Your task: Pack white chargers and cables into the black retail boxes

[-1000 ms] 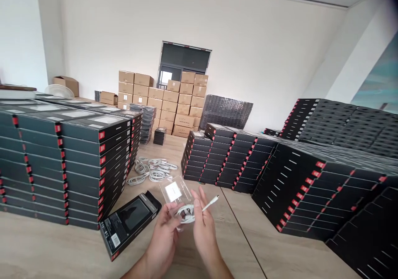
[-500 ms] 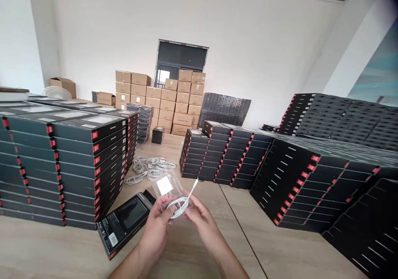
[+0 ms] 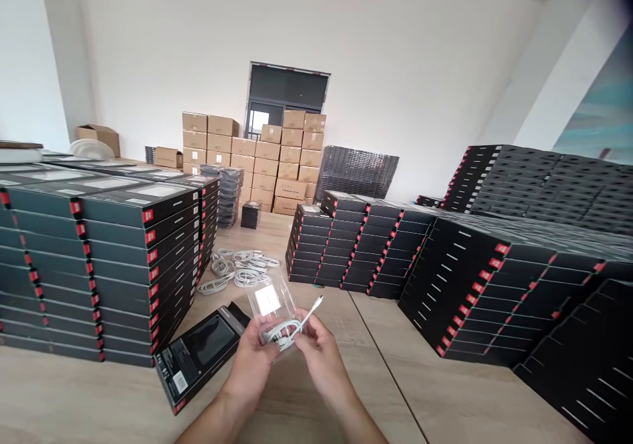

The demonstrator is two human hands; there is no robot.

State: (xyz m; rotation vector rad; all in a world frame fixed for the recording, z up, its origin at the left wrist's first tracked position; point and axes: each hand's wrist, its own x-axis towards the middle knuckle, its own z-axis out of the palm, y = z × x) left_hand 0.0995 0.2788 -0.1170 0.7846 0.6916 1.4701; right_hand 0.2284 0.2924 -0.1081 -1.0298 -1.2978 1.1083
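Note:
Between my hands, above the table, is a clear plastic tray point(image 3: 283, 295) with a white square piece point(image 3: 268, 299) in its far part. A coiled white cable point(image 3: 284, 331) lies at its near end, its plug sticking out to the upper right. My left hand point(image 3: 254, 350) grips the tray's left side, thumb by the coil. On the other side my right hand point(image 3: 316, 345) pinches the cable, some of its fingers hidden behind the tray. An open black box point(image 3: 202, 355) with a dark window lies to the left of my hands.
Several coiled white cables point(image 3: 237, 267) lie beyond the tray. Tall stacks of black boxes point(image 3: 119, 259) stand at the left, with more black boxes point(image 3: 455, 292) at the right. Brown cartons point(image 3: 267, 160) are piled at the back. A seam runs along the wooden table point(image 3: 378, 345).
The plug end of the cable has swung lower and to the right. Both hands have shifted slightly, and the tray has tilted a little. The black box stays put.

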